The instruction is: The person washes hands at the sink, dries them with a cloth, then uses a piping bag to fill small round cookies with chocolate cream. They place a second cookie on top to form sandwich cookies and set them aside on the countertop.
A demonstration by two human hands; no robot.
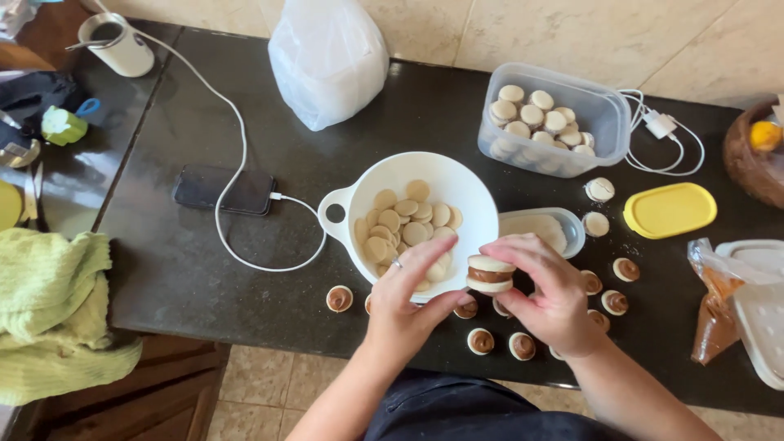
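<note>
My left hand (406, 298) and my right hand (545, 296) together pinch a round sandwich cookie (489, 274) with brown filling between two pale discs, held above the counter's front edge. Just behind it stands a white handled bowl (457, 181) with several plain pale discs inside. On the dark counter under my hands lie several single discs topped with brown filling (339, 298). A ring shows on a left-hand finger.
A clear tub of finished cookies (600, 114) stands at the back right, with a yellow lid (670, 209), a small dish of white powder (539, 226) and a piping bag (714, 314). A phone (223, 189) on a white cable, a plastic bag (327, 61), a green cloth (49, 310).
</note>
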